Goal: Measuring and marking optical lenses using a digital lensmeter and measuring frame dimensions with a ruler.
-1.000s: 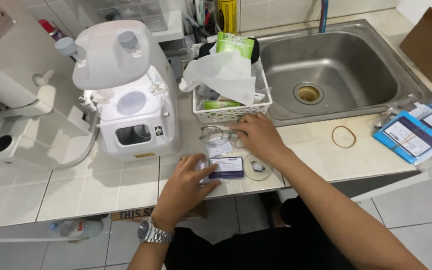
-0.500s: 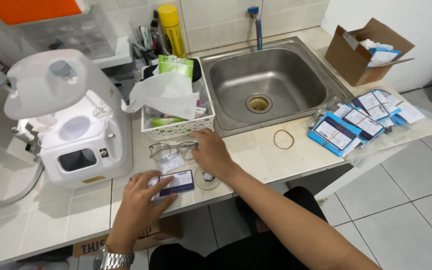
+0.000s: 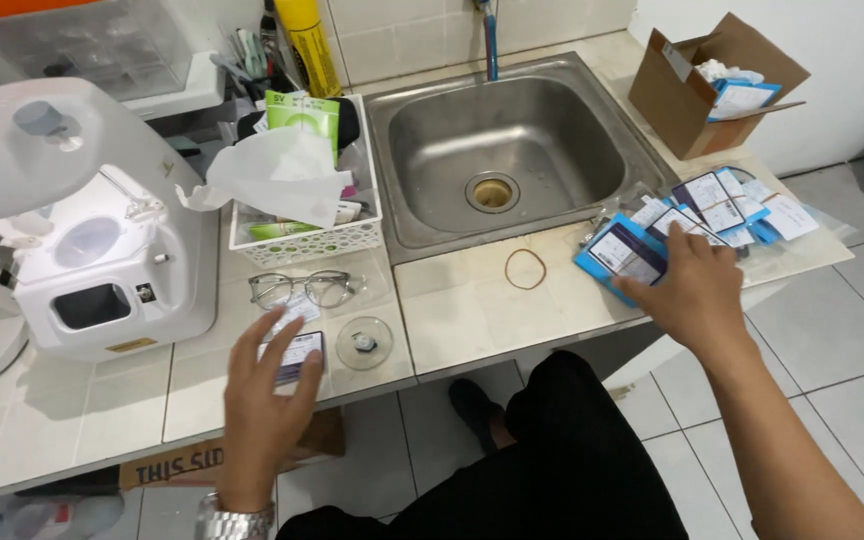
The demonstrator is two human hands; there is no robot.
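My left hand (image 3: 264, 400) hovers with fingers spread over a small dark card packet (image 3: 299, 355) near the counter's front edge. Beside it sit a clear round lens (image 3: 364, 343) and a pair of clear-framed glasses (image 3: 302, 289). My right hand (image 3: 690, 285) has reached to the right and rests on a spread of several blue and white packets (image 3: 722, 212) next to the sink; its fingers touch the nearest blue packet (image 3: 620, 253). Whether it grips one is not visible. A rubber band (image 3: 526, 268) lies on the tiles between the hands.
A white machine (image 3: 92, 240) stands at the left. A white mesh basket (image 3: 302, 240) with tissue and a green box sits behind the glasses. A steel sink (image 3: 497, 150) is at the centre, an open cardboard box (image 3: 712, 85) at the far right. My dark-clothed legs are below the counter edge.
My right hand left the glasses and lens and swung right to the blue packets. My left hand stays over the dark card packet. The view has shifted to the right.
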